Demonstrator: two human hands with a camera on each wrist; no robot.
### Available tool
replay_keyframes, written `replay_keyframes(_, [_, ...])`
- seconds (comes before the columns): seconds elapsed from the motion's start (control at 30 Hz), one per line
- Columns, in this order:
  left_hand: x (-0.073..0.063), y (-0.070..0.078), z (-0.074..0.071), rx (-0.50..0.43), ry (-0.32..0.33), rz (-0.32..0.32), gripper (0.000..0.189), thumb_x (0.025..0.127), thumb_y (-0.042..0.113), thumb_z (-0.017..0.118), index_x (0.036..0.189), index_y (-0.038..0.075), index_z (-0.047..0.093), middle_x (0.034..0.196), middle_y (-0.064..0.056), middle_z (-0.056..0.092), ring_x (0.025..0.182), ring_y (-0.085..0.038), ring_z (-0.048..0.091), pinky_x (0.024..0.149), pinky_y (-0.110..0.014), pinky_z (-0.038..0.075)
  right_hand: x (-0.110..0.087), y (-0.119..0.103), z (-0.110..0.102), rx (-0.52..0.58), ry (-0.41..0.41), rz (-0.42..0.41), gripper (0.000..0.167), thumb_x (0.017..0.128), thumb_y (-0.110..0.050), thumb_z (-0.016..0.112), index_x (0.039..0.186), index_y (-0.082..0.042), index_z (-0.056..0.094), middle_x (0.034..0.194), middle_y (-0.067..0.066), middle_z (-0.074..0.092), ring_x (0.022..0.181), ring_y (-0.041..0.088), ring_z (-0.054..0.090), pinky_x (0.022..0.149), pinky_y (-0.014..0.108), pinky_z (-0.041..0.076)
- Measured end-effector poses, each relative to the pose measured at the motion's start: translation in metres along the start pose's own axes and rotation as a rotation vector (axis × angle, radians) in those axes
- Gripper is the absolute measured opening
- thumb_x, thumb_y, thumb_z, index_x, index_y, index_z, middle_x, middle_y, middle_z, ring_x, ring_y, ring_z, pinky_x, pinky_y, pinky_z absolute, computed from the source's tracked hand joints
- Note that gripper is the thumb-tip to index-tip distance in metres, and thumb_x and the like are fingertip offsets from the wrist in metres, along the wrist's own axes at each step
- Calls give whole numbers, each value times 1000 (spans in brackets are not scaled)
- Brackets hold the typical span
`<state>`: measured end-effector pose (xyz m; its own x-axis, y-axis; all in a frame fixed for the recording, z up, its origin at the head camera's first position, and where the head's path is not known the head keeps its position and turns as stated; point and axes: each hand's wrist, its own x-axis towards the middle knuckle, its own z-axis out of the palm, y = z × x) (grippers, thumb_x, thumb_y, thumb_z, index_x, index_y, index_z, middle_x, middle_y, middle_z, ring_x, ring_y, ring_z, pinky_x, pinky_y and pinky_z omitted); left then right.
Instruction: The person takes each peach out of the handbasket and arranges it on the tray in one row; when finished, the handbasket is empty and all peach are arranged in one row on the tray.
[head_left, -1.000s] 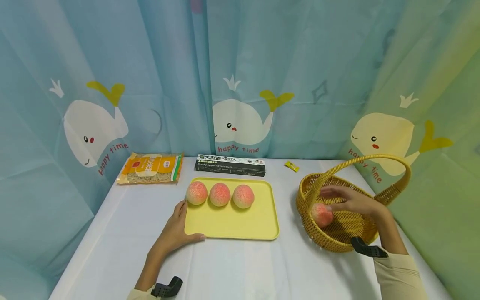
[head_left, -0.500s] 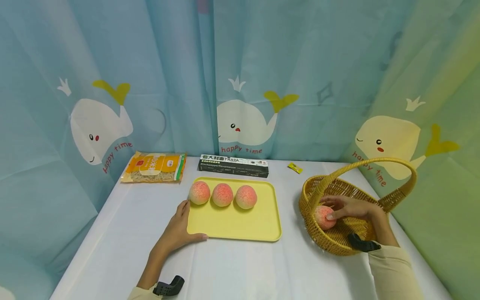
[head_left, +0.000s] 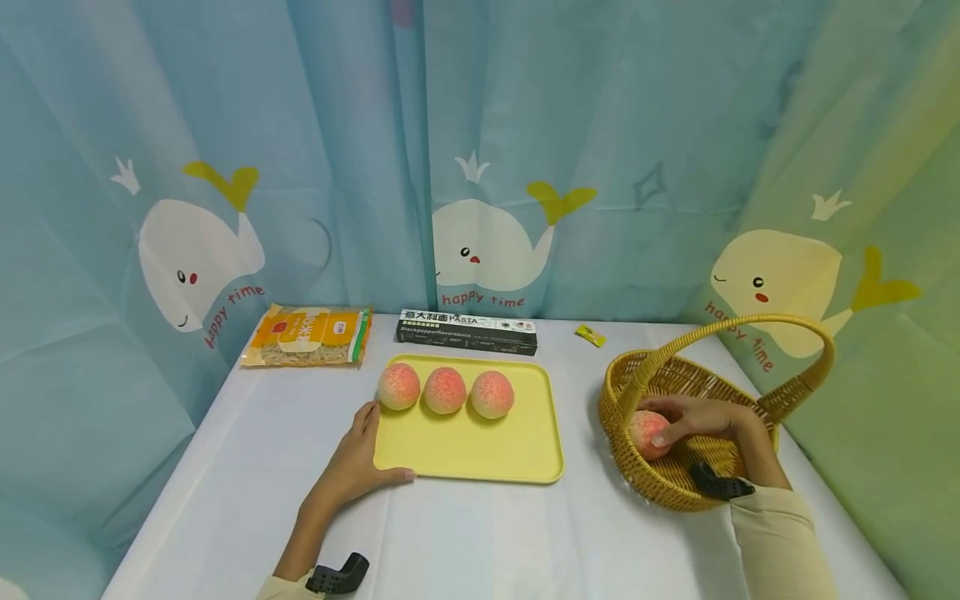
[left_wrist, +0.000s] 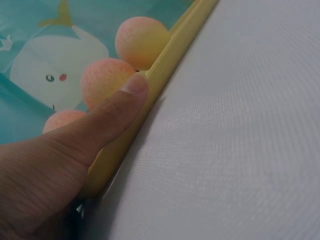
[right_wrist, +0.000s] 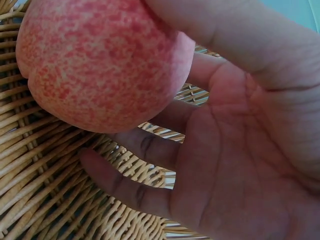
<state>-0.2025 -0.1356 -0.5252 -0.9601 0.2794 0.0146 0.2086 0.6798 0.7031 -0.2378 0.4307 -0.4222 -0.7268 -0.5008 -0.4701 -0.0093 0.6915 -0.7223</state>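
Three pink peaches sit in a row along the back of a yellow tray. My left hand holds the tray's front left corner, fingers at the left side and thumb on the front rim. In the left wrist view the thumb lies over the tray edge, its tip overlapping a peach. On the right, my right hand reaches under the handle of a wicker basket and grips another peach inside it. The right wrist view has that peach between thumb and fingers, against the woven wall.
A black pasta box lies behind the tray. To its left is an orange noodle bag, to its right a small yellow packet. The basket's tall handle arches above my right forearm. Curtains hang behind the white table.
My right hand has lowered onto the peach in the basket, and its fingers have closed round it. The left hand keeps its place on the tray; the head view has shifted slightly.
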Motion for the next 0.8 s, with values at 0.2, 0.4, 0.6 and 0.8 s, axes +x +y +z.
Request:
replay_keyframes(0.2, [-1,1,0,-2,2,-5,135,64,63,82,156,0,8,161,-21,9,143,-47,27,111,-59,33,0,-4,1,11,-8,68,72,85,-23,73,143,6,39,131,14,52,111,17,53,89,26,47])
replay_keyframes(0.4, [-1,1,-1,-1,3,-4,134,64,63,82,156,0,8,161,-21,9,143,-47,26,111,-59,32,1,-3,2,10,2,67,74,85,-24,73,141,10,40,127,15,55,110,17,54,87,24,48])
replay_keyframes(0.6, [-1,2,-1,-2,9,8,134,64,63,82,156,0,8,160,-22,11,143,-46,27,111,-58,33,-1,-2,3,4,20,48,70,84,-24,73,138,11,44,120,13,59,104,17,57,84,25,49])
replay_keyframes(0.8, [-1,2,-1,2,10,9,134,64,62,82,156,0,9,160,-21,11,143,-46,27,111,-58,33,-4,-3,3,-6,55,27,66,84,-20,72,135,13,45,118,14,58,101,15,58,82,25,50])
